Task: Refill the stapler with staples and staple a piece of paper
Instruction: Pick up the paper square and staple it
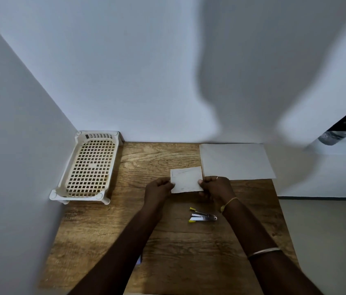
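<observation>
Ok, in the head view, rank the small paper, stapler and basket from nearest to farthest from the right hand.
1. The small paper: pinched by the right hand, on its left side.
2. The stapler: lying just this side of the wrist.
3. The basket: far left corner.

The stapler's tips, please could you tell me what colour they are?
Yellow tips on the stapler; head view.

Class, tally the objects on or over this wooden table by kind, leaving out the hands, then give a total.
Paper: 2, the small piece pinched between the left hand and right hand, and the large white sheet lying flat
Stapler: 1, lying opened on the table
Perforated tray: 1
Total: 4
</observation>
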Demonstrator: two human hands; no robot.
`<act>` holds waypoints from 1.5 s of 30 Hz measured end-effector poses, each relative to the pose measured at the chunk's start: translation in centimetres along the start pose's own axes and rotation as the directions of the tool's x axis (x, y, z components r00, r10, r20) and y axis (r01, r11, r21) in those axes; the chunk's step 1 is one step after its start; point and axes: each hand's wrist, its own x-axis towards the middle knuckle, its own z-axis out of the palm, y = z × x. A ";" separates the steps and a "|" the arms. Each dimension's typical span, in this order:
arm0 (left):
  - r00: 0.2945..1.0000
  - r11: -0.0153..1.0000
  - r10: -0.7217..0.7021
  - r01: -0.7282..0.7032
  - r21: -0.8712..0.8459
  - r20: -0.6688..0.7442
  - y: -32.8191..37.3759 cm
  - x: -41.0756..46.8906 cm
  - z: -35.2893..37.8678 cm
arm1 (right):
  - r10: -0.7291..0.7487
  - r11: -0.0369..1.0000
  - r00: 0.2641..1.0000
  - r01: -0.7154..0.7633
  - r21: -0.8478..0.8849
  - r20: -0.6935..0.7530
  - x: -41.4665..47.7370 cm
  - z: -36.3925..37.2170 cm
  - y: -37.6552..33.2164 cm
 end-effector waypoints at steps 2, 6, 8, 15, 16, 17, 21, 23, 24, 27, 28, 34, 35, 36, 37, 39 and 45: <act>0.998 0.998 0.048 -0.047 -0.036 0.044 1.2 -0.9 -0.1 | -0.030 0.999 0.999 0.029 0.041 0.021 -0.6 -0.2 -1.1; 0.988 0.987 0.113 -0.099 -0.126 0.103 4.1 -2.3 -0.1 | -0.064 0.983 0.997 0.055 0.175 0.048 -2.1 -0.5 -3.9; 0.982 0.978 0.132 -0.108 -0.176 0.133 5.5 -3.1 0.2 | -0.098 0.975 0.994 0.085 0.205 0.053 -3.1 -0.6 -5.4; 0.961 0.956 0.218 -0.175 -0.234 0.173 9.4 -5.2 0.6 | -0.231 0.940 0.969 0.199 0.276 0.091 -6.3 -1.3 -9.2; 0.959 0.953 0.224 -0.179 -0.243 0.174 9.7 -5.3 0.5 | -0.244 0.936 0.965 0.209 0.283 0.096 -6.5 -1.3 -9.4; 0.957 0.951 0.230 -0.183 -0.250 0.176 9.9 -5.5 0.5 | -0.257 0.931 0.961 0.220 0.290 0.099 -6.6 -1.3 -9.6; 0.953 0.944 0.240 -0.185 -0.273 0.185 10.3 -5.8 0.3 | -0.319 0.914 0.944 0.286 0.287 0.078 -6.7 -1.4 -9.7; 0.954 0.941 0.237 -0.178 -0.288 0.185 10.3 -5.9 0.1 | -0.376 0.912 0.926 0.371 0.178 -0.002 -6.2 -1.7 -8.7; 0.955 0.939 0.234 -0.173 -0.296 0.183 10.3 -5.9 0.0 | -0.426 0.902 0.903 0.429 0.050 -0.048 -5.8 -1.8 -7.7; 0.956 0.936 0.228 -0.163 -0.312 0.183 10.2 -6.0 -0.3 | -0.538 0.755 0.843 0.481 -0.445 -0.002 -4.5 -2.1 -3.3; 0.958 0.935 0.222 -0.157 -0.319 0.181 10.2 -6.1 -0.4 | -0.533 0.687 0.844 0.468 -0.556 0.052 -4.3 -2.1 -1.6; 0.968 0.934 0.187 -0.124 -0.334 0.166 9.9 -6.0 -0.7 | -0.360 0.369 0.892 0.404 -0.837 0.272 -4.4 -1.7 6.0; 0.969 0.934 0.185 -0.121 -0.336 0.166 9.8 -6.0 -0.8 | -0.360 0.297 0.877 0.432 -0.852 0.319 -4.4 -1.7 6.9; 0.969 0.934 0.182 -0.118 -0.338 0.167 9.7 -6.0 -0.8 | -0.357 0.245 0.865 0.450 -0.859 0.352 -4.4 -1.8 7.5; 0.970 0.934 0.180 -0.115 -0.338 0.167 9.6 -6.0 -0.8 | -0.356 0.209 0.858 0.459 -0.863 0.370 -4.4 -1.9 7.9; 0.970 0.935 0.175 -0.110 -0.336 0.169 9.5 -6.0 -0.9 | -0.370 0.165 0.849 0.459 -0.873 0.376 -4.2 -1.9 8.5; 0.972 0.935 0.165 -0.101 -0.341 0.165 9.4 -6.0 -0.8 | -0.447 0.151 0.824 0.454 -0.878 0.349 -3.6 -1.6 9.2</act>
